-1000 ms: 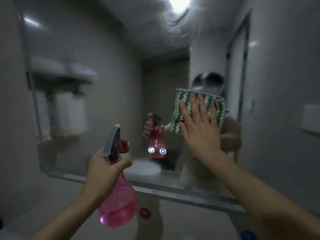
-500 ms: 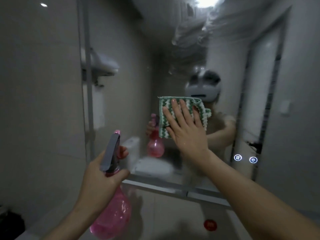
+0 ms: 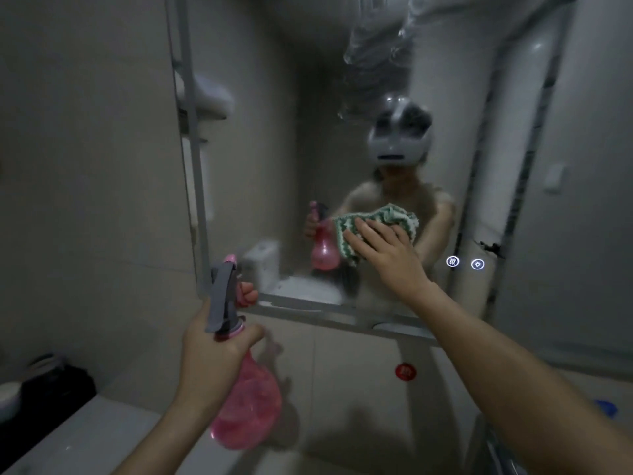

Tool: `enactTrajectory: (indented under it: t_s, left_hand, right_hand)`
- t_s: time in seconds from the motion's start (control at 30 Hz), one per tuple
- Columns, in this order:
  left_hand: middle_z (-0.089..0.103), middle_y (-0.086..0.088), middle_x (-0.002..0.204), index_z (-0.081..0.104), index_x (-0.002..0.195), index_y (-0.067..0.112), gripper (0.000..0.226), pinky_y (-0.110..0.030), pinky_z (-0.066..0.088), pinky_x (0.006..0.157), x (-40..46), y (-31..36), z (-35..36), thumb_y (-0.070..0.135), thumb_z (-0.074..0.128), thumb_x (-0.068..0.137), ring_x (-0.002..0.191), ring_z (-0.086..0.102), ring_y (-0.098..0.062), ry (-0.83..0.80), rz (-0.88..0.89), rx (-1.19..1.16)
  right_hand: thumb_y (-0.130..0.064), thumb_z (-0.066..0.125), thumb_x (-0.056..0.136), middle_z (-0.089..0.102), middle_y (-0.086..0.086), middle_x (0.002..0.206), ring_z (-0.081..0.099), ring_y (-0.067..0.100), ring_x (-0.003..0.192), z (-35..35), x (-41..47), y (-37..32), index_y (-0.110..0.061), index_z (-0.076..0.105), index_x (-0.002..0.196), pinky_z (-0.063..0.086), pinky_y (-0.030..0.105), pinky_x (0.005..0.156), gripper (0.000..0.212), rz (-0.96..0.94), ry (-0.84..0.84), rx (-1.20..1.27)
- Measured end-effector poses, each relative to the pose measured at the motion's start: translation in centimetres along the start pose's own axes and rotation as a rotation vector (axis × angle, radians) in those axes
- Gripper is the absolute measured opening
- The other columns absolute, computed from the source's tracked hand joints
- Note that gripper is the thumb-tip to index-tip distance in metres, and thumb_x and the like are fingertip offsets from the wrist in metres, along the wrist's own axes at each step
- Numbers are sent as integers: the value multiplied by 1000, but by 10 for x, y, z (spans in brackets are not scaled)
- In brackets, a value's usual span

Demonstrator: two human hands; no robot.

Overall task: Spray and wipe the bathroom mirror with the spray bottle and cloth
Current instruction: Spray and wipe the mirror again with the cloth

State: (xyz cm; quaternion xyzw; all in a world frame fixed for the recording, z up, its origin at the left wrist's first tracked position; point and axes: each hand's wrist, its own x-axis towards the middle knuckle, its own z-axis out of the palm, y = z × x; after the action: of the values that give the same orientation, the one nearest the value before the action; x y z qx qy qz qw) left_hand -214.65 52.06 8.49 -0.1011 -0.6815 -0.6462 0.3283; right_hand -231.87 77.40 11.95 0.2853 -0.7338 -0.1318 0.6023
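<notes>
— Which step is she on, from where you are standing?

— The wiping. The right hand (image 3: 383,255) is lying flat with its fingers straight, pressing the green-and-white cloth (image 3: 376,231) against the mirror (image 3: 308,149), low and about mid-width on the glass. The cloth is looking bunched on its upper right side rather than spread out.

— And the bottle?

— The left hand (image 3: 215,351) is gripping the pink spray bottle (image 3: 246,399) round the neck, fingers curled about it, holding it in front of the mirror's lower left corner, above the surface (image 3: 85,437). The nozzle is pointing up toward the glass, but I am seeing no mist, so I am judging it to be idle.

— How far along, would you say?

— Hard to tell. There are wet-looking smears showing near the top of the glass, so I am guessing that part is not dry-wiped yet. The rest is too dim to judge.

— So what is the next move asking for?

— Keeping the palm flat and the pressure even while sweeping the cloth across, probably flattening that bunched edge first, then reaching higher toward the smears. The bottle hand only needs to be staying clear of the wiping path.
</notes>
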Motion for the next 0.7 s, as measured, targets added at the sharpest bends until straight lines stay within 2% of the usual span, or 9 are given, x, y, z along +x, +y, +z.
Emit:
enactTrajectory:
  t_s: [0.13, 0.23, 0.3, 0.4, 0.47, 0.57, 0.63, 0.7]
  left_hand:
    - [69, 5, 90, 66, 92, 21, 41, -7, 46, 71, -9, 16, 5, 13, 66, 53, 80, 62, -4, -48, -18, 27]
    - [68, 17, 76, 65, 89, 20, 35, -6, 43, 64, -14, 31, 17, 10, 65, 55, 65, 58, 3, -64, 20, 88]
    - [63, 24, 65, 62, 83, 21, 29, -4, 39, 57, -17, 38, 26, 3, 69, 61, 55, 52, 5, -77, 50, 141]
    - [59, 24, 58, 58, 78, 21, 37, -7, 36, 51, -29, 41, 38, -12, 67, 68, 51, 47, 2, -111, 46, 199]
    - [58, 20, 58, 60, 80, 22, 35, -8, 35, 50, -38, 40, 39, -10, 68, 68, 51, 46, -1, -138, 36, 200]
    - [66, 11, 78, 62, 83, 24, 30, -8, 42, 59, -41, 33, 26, 2, 67, 63, 62, 55, -4, -161, 37, 180]
    - [68, 8, 80, 63, 83, 23, 34, -6, 44, 64, -38, 24, 12, -7, 67, 67, 72, 61, 0, -161, 2, 161]
    - [67, 2, 74, 63, 79, 18, 32, -8, 46, 62, -31, 13, -4, -12, 66, 68, 68, 61, -1, -141, -38, 170]
  right_hand:
    - [-20, 41, 81, 66, 7, 103, 43, 19, 95, -25, -37, -28, -15, 62, 111, 27, 30, 80, 36, 198, -186, 388]
    - [-22, 45, 82, 65, 4, 100, 44, 14, 95, -50, -71, -65, -19, 58, 113, 24, 19, 90, 34, 375, -184, 596]
    - [-15, 55, 79, 61, -1, 103, 46, 11, 96, -62, -89, -88, -23, 54, 115, 25, 15, 92, 37, 484, -133, 684]
    - [-4, 64, 73, 57, -4, 110, 46, 9, 102, -76, -105, -110, -25, 56, 120, 36, 27, 91, 52, 607, -124, 722]
    - [1, 66, 72, 61, 0, 112, 46, 9, 104, -86, -109, -114, -23, 58, 122, 41, 33, 91, 57, 672, -129, 720]
    - [5, 64, 73, 62, -2, 111, 52, 11, 102, -97, -111, -126, -26, 57, 124, 40, 35, 89, 60, 754, -107, 693]
    - [-1, 57, 78, 61, -6, 110, 56, 12, 101, -104, -112, -142, -33, 53, 123, 40, 37, 88, 55, 839, -84, 697]
    - [-13, 49, 83, 61, -6, 105, 53, 9, 97, -106, -107, -164, -36, 50, 121, 37, 38, 86, 44, 888, -38, 696]
